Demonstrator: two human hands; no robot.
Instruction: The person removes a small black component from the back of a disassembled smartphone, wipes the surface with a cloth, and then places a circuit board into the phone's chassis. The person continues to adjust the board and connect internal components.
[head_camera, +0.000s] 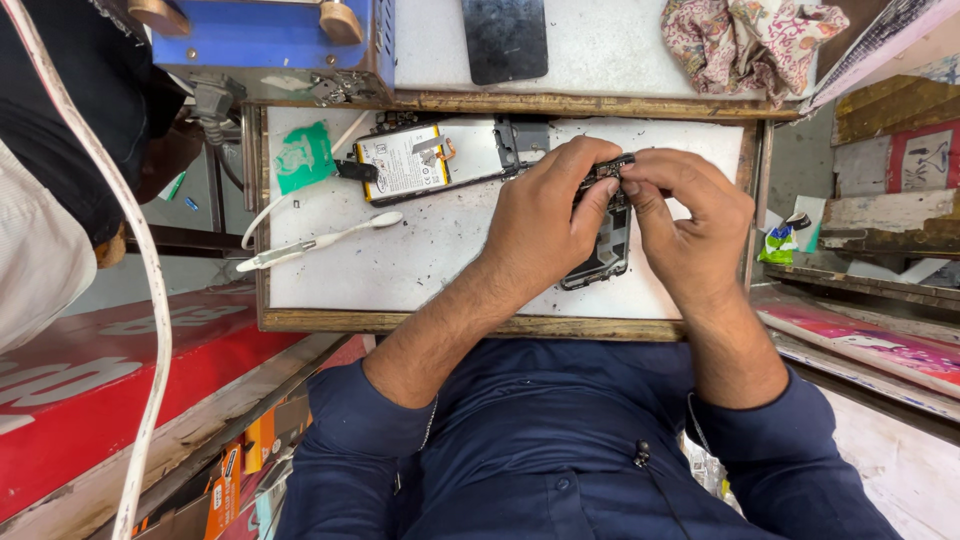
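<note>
A wooden-framed work board (400, 270) lies in front of the person, with a raised shelf (600, 60) behind it. On the board, both hands meet at the right half: the left hand (545, 225) and the right hand (690, 220) pinch a small component (610, 170) between them, above a phone frame (605, 250) that lies under the hands. To the left of the hands lies an opened phone with its battery (405, 160), and left of that a small sheet (303, 155). Nearer the person, a toothbrush (320, 242) lies on the board's left part. On the shelf behind rest a dark panel (505, 38), a crumpled cloth (745, 40) to its right and a box-shaped machine (270, 35) to its left.
</note>
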